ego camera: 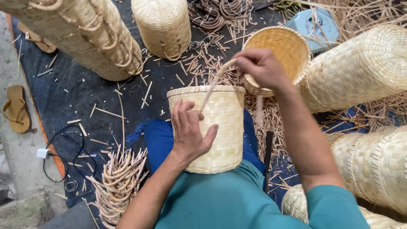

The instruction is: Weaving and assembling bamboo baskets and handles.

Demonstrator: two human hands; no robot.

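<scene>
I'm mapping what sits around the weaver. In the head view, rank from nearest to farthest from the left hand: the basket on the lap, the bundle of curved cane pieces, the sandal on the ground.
1. Basket on the lap: under the left hand, touching it.
2. Bundle of curved cane pieces: lower left, on the dark mat.
3. Sandal: far left edge, on the bare ground.

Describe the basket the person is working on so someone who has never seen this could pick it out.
Start from the person's blue-trousered lap at bottom centre. The pale woven basket rests there on its side, left hand pressed flat on its wall, right hand pulling a thin strip up from its rim. Its neighbours stand or lie on the dark mat, untouched.
</scene>
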